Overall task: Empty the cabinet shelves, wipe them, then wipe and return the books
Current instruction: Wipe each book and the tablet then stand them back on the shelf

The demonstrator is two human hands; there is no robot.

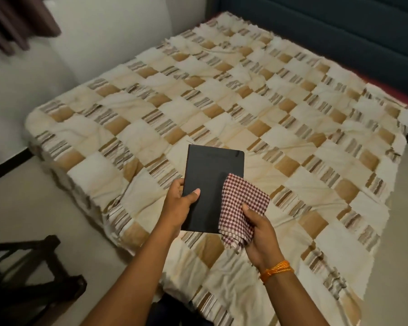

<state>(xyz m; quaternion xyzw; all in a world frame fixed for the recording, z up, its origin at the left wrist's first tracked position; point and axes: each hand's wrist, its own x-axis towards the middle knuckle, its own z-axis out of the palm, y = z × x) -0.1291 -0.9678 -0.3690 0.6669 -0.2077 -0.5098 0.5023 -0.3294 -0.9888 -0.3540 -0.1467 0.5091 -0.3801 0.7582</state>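
Head view, 1 frame. Person stood at the foot corner of a bed (222, 102) covered with a patchwork quilt (280, 142) in cream, tan and striped squares; the quilt lay rumpled in places.

Left hand (178, 204) held a black book (210, 184) up above the near part of the quilt. The thumb lay flat across the front cover near its lower left edge; the other fingers wrapped behind the left edge, and only their tips showed at that edge. The book was closed, with its plain cover facing the camera, tilted a little so the top leaned right. It did not touch the bed.

Right hand (259, 234) gripped a red-and-white checked cloth (243, 208). The thumb pressed on top of the cloth; the fingers were beneath it and hidden, so their spread could not be told. The cloth's upper corner lay over the lower right part of the book cover, touching it; the rest hung bunched below the hand. An orange thread band (276, 270) circled the right wrist.

Surroundings: a dark wooden frame (33, 267) stood on the pale floor (17, 208) at lower left. A dark padded headboard (327, 31) ran along the far right side. A white wall (108, 36) stood behind the bed, and a dark curtain (17, 20) hung at upper left.
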